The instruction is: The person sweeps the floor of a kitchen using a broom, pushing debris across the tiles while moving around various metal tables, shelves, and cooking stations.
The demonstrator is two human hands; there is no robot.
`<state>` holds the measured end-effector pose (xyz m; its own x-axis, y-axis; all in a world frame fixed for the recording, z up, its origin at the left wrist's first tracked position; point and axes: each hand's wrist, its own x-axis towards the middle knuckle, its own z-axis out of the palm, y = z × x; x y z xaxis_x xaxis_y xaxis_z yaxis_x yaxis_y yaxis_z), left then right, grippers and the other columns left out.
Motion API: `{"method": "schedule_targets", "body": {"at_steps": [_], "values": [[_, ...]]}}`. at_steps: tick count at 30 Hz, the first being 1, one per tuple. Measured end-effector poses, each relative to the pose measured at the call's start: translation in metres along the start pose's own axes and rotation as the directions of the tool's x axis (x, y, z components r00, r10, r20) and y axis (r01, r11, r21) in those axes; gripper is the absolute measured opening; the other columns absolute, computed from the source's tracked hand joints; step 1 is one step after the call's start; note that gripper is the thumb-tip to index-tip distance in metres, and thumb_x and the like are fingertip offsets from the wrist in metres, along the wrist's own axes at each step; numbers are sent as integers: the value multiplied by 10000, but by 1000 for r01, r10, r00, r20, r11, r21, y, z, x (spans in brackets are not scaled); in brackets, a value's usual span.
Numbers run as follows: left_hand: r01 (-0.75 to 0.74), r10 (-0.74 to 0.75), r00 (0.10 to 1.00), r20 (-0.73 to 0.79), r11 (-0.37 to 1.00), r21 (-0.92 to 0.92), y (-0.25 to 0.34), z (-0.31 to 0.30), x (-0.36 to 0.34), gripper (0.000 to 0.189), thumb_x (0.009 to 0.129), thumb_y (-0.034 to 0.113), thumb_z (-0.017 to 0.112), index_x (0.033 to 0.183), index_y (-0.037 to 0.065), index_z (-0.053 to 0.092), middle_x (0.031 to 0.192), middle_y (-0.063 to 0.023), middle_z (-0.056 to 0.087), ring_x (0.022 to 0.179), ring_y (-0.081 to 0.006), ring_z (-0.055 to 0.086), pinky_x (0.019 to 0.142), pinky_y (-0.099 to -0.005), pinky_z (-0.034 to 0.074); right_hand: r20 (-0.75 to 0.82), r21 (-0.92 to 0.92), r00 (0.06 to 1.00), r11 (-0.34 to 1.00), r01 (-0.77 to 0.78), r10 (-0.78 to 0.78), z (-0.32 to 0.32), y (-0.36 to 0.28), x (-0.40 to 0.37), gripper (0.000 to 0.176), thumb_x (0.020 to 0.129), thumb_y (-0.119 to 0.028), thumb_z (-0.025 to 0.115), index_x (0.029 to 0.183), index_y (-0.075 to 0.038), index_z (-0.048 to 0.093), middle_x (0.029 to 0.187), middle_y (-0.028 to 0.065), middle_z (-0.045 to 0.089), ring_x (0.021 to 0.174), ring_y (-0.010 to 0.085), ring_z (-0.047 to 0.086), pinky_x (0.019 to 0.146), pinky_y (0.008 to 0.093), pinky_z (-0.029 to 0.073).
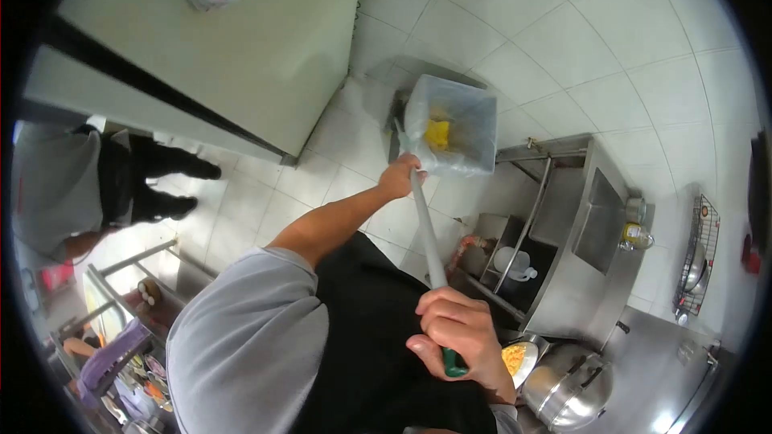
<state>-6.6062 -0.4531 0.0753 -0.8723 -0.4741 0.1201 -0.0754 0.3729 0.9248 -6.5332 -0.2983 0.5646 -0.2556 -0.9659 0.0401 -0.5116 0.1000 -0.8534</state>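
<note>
A long pale grey pole (426,229) with a green end cap (454,363) slants across the front of my body. My left hand (400,177) is closed round its far part, beside the bin. My right hand (460,329) wraps round the near end, just above the green cap. The pole's far end reaches the left side of a waste bin (482,96) lined with a clear bag; what is fixed to that end is not clear. Inside the bin lies a yellow wrapper-like piece (437,134).
A steel sink unit (575,241) stands at the right, with a white jug (515,263) beneath. A big lidded pot (567,386) and a plate of yellow food (519,360) are near my right hand. A tall pale cabinet (233,56) and another person (112,173) are at the left.
</note>
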Motion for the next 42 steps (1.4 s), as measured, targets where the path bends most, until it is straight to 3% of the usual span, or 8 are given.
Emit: {"method": "schedule_targets", "body": {"at_steps": [11,15,24,29,31,36,38,42], "values": [[-159,205,881,426,977,-143,-3,61,86,262,919,283,816,956,73,664,1065,-123,676,1054,-368,663,883,-467,532,127,-85,989,994,-61,72,-35,59,36,345,853,-221,870,759,-36,595,759,93,615,802,322,709,650,381,566],[48,-47,999,12,992,-118,-48,61,44,271,970,334,768,955,84,666,1025,-147,661,1030,-377,666,854,-456,540,-390,175,914,983,-50,116,-28,126,44,373,877,-305,868,791,-42,619,795,100,655,832,323,721,685,395,569],[-15,-12,971,238,994,111,57,-40,56,271,1003,342,732,902,103,656,1029,-110,659,949,-359,684,804,-465,550,-558,18,809,972,233,-184,-44,38,48,582,990,-546,730,745,-31,610,566,33,556,539,257,659,466,313,507],[222,-220,975,-31,970,95,-15,-87,158,238,980,335,745,987,103,692,1115,-83,701,1084,-330,688,855,-462,559,-191,-77,965,983,167,-179,-42,92,121,440,882,-309,815,673,-44,533,634,72,541,608,277,626,519,348,459],[85,-70,996,-64,951,296,-92,-107,167,271,990,349,735,1069,93,689,1209,-110,703,1146,-340,674,907,-469,555,-64,-23,987,989,145,-146,-16,152,154,334,796,-117,867,684,-72,556,686,80,545,661,304,610,556,408,458],[15,30,989,-145,952,305,-184,-69,47,316,1004,384,724,1069,79,669,1224,-171,665,1183,-395,654,998,-476,540,51,143,994,986,91,-99,2,114,148,367,785,-133,885,680,-59,541,677,87,541,645,296,598,554,398,450],[301,-302,953,-2,950,75,-124,-78,-12,320,1006,380,726,1019,68,657,1265,-182,659,1235,-422,635,1034,-474,530,127,216,991,976,23,-51,-8,90,132,389,741,-66,883,673,-25,502,665,105,500,625,312,554,560,404,420],[213,-207,976,-70,972,98,-43,-81,-26,296,1001,344,738,1004,66,637,1282,-189,659,1258,-418,628,1026,-476,530,157,244,974,962,124,-165,-38,35,101,562,869,-466,866,669,-31,572,648,76,554,630,300,624,572,403,508]]}}
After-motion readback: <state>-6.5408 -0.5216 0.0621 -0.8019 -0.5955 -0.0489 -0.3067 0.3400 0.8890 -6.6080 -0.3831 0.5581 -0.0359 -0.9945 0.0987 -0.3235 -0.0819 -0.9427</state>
